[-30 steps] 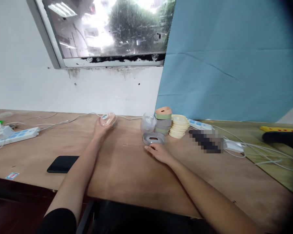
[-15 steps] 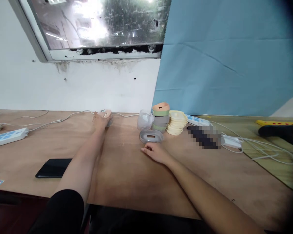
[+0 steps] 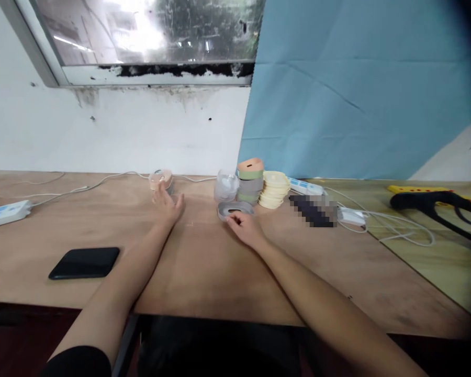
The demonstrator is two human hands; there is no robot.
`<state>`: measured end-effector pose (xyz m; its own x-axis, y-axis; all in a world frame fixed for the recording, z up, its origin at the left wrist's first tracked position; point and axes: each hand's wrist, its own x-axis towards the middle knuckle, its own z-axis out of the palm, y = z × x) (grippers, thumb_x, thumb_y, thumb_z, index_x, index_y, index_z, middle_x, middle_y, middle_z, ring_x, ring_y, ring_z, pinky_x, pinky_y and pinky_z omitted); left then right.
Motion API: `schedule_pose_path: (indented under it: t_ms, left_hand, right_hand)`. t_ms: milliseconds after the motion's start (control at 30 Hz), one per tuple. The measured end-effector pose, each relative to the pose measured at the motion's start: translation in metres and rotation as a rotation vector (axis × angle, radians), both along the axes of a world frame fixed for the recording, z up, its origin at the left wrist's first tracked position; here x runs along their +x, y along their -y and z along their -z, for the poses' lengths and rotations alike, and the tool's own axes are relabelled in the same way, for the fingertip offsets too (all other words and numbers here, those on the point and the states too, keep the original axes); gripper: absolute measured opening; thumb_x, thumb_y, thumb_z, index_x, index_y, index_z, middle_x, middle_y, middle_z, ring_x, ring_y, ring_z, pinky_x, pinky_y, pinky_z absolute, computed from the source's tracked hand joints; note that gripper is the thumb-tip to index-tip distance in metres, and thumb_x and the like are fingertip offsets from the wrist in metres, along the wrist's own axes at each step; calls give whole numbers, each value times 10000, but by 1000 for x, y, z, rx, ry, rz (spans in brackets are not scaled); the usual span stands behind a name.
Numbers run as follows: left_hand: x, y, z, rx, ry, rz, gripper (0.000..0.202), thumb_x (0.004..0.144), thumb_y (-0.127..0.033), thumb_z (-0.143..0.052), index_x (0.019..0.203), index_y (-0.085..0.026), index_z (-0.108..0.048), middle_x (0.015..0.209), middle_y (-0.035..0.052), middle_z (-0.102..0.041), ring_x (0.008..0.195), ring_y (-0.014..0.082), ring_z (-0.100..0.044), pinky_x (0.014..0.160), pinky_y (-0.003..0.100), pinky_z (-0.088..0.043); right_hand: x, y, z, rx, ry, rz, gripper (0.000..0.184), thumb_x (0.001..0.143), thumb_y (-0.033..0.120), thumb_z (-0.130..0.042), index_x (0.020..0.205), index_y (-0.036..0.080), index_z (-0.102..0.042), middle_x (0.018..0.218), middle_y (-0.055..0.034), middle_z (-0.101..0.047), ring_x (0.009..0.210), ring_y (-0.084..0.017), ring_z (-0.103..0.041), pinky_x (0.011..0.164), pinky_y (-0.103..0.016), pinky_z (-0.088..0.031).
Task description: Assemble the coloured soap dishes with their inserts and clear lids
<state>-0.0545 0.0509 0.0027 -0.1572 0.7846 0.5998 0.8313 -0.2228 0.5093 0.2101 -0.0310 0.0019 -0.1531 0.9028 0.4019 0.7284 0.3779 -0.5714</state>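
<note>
Head view: my left hand (image 3: pixel 168 203) is spread just in front of the peach-topped container (image 3: pixel 156 182) on the counter (image 3: pixel 204 272), right hand (image 3: pixel 246 228) curled at the grey slotted piece (image 3: pixel 221 210), can't tell if pinching; best to grip it lightly, clear of the stack (image 3: pixel 251 185) behind.

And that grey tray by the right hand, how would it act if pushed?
The grey tray looks thin-walled, so it's probably light for its size. Its rim shows no obvious sag, suggesting it's fairly stiff. Sitting low and broad on the table, it would likely slide before tipping.
</note>
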Motion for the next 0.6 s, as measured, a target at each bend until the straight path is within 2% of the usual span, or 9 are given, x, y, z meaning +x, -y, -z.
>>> schedule_pose_path:
  t_ms: [133, 233, 333, 467, 600]
  left_hand:
    - [17, 24, 4, -95, -156, 212, 615, 860, -461, -479, 1388, -175, -347, 1423, 147, -390, 1339, 332, -295, 1090, 475, -244]
    - [26, 33, 10, -173, -276, 344, 553, 843, -476, -493, 1311, -182, -465, 1332, 135, -479, 1248, 327, -391, 1045, 469, -301]
    - [29, 34, 15, -287, -367, 464, 554, 816, -508, -514, 1276, -200, -513, 1278, 123, -524, 1180, 327, -450, 1005, 476, -339]
    - [28, 30, 20, -359, -419, 492, 575, 822, -549, -485, 1280, -204, -522, 1267, 125, -545, 1150, 328, -489, 981, 465, -366]
    - [26, 27, 23, -343, -438, 496, 567, 832, -571, -461, 1253, -203, -548, 1282, 124, -544, 1151, 319, -504, 978, 446, -381]
  right_hand:
    - [23, -10, 0, 151, -15, 165, 292, 888, 411, -461, 884, 209, -671, 867, -70, -686, 808, -202, -594, 746, -295, -409]
    - [59, -29, 5, 333, -81, 378, 307, 886, 383, -435, 970, 174, -643, 921, -92, -660, 841, -205, -582, 801, -308, -427]
    - [99, -49, 13, 467, -106, 595, 347, 868, 354, -427, 1078, 135, -595, 899, -94, -620, 821, -214, -560, 810, -345, -442]
    - [131, -63, 21, 636, -49, 738, 405, 866, 347, -436, 1167, 103, -553, 1077, -167, -561, 1045, -276, -503, 934, -425, -394]
    - [135, -70, 21, 653, 46, 762, 476, 887, 384, -432, 1274, 116, -506, 1231, -199, -465, 1183, -305, -430, 998, -473, -348]
